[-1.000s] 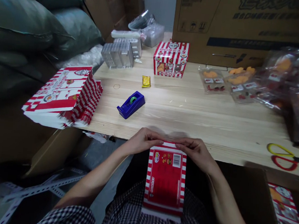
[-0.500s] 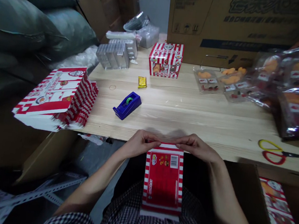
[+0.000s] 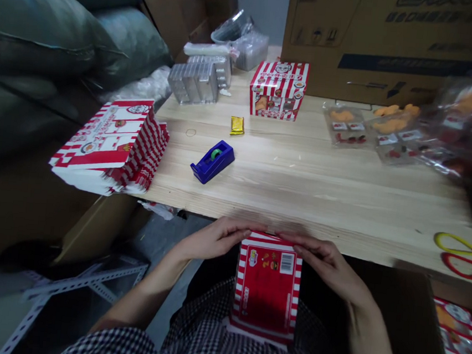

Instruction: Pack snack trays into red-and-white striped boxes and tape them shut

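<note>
A red-and-white striped cardboard box (image 3: 267,288) rests against my lap, its red back panel with a barcode facing up. My left hand (image 3: 221,239) grips the upper left corner, its fingers along the far edge. On the upper right corner, my right hand (image 3: 324,258) is closed with the thumb on the panel and the fingers along the far edge. The far side of the box under my fingertips is hidden.
On the table lie a blue tape dispenser (image 3: 213,162), a yellow packet (image 3: 237,125), scissors (image 3: 462,257) and bagged toy food (image 3: 345,126). A finished striped box (image 3: 278,90) stands at the back. Flat striped cartons (image 3: 109,142) are stacked left; clear plastic trays (image 3: 194,83) sit behind.
The flap at the far edge of the box has folded down, and my fingers now lie flatter along that edge. The view has shifted left, so the table things appear further right.
</note>
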{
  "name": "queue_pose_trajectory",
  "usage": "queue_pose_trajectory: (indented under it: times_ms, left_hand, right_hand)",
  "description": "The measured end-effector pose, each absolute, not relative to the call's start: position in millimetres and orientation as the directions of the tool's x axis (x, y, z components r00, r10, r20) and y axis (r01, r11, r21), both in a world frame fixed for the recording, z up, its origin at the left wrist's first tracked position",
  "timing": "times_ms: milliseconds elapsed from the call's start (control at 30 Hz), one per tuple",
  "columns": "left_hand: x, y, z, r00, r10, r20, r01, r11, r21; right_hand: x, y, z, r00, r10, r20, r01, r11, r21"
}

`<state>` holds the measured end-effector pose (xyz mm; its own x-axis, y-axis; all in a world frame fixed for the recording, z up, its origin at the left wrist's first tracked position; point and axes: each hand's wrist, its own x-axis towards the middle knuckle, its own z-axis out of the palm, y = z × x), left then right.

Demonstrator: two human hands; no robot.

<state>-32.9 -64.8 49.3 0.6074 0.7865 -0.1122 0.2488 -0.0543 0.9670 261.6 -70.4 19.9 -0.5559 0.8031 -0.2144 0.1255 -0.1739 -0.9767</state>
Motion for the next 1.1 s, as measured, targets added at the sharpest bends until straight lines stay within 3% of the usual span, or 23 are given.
queue_pose_trajectory:
  times_ms: [167,433,667,867,967,1100]
  left_hand:
    - [-33.6,-90.1,48.3,0.422,0.904,-0.064,0.348,-0.096,0.933]
    - [-25.8,-98.6,44.2,0.227,0.971,-0.073,0.332,-0.007,0.943]
    - [-18.3,-109.8,43.5,0.190,0.982,-0.010,0.333,-0.055,0.941]
    - [-27.1,-96.9,21.4,0.190,0.982,-0.005,0.235,-0.040,0.971]
    - [-31.3,-92.5,26.6,0.154,0.985,0.082,0.199,-0.112,0.974]
    - [-34.7,-98.0,50.6,0.180,0.927,0.329,0.222,-0.365,0.904]
  right_hand:
    - [266.7,-73.5,19.4,-0.494,0.830,-0.257,0.179,-0.192,-0.965]
    - [260.1,-76.2,22.4,-0.472,0.856,-0.210,0.167,-0.148,-0.975]
    - [253.6,-85.7,15.0,-0.364,0.914,-0.181,0.138,-0.140,-0.981]
    - [240.0,-84.6,7.7,-0.314,0.940,-0.130,0.120,-0.096,-0.988]
    - [233.3,-86.9,27.7,-0.332,0.940,-0.075,0.076,-0.053,-0.996]
    - [227.2,-98.2,58.0,-0.248,0.969,0.019,0.065,0.037,-0.997]
